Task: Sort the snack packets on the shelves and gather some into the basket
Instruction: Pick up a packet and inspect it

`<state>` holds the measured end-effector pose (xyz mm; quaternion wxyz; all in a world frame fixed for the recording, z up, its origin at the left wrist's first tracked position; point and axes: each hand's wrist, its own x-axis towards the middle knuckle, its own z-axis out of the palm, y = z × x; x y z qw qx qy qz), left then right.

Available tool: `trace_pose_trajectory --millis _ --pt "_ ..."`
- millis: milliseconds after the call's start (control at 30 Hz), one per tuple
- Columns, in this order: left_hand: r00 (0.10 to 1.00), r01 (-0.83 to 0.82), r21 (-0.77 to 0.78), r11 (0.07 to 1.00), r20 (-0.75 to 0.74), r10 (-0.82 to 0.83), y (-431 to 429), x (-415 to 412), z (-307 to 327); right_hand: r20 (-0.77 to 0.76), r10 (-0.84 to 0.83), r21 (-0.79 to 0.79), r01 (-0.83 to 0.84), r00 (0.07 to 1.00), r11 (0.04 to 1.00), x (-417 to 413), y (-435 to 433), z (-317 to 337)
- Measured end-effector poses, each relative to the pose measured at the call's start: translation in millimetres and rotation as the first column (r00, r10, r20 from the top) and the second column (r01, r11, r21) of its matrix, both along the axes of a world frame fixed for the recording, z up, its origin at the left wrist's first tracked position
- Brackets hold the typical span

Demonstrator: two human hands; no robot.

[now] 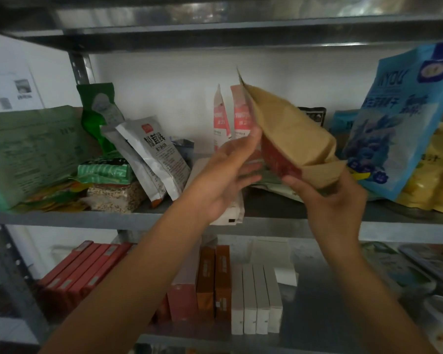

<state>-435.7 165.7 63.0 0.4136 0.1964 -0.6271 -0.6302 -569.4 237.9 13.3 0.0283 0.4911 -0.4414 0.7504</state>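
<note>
The right hand (335, 200) pinches the lower corner of the brown paper packet (292, 139), which slants up-left past the loosely spread left hand (223, 180) touching its edge.

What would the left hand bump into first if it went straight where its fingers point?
Most likely the brown paper packet that the right hand holds; the left hand has a fingertip right beside its edge. The pink-and-white packets stand behind, though depth is hard to judge.
</note>
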Motion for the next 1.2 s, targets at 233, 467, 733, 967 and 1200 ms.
trace_pose_trajectory --millis 233,467,733,967,1200 --pt "0.957 0.197 0.076 0.977 -0.231 -0.175 -8 5 -12 0.239 0.399 0.055 -0.423 0.885 0.904 16 5 2" --pt "0.974 -0.166 0.040 0.985 -0.147 0.170 8 -2 -9 0.206 0.233 0.110 -0.259 0.950 0.960 26 8 1" --pt "0.963 -0.265 0.028 0.964 -0.044 0.266 7 4 -3 -0.794 -0.362 -0.126 0.450 0.488 0.884 -4 3 -11" --pt "0.997 -0.076 -0.078 0.994 0.009 0.077 14 13 8 -0.421 -0.361 -0.067 0.369 0.832 0.927 0 0 -16" --pt "0.989 -0.120 0.173 0.978 -0.069 0.133 11 11 -3 0.344 0.149 -0.014 -0.153 0.927 0.988 31 7 -1"
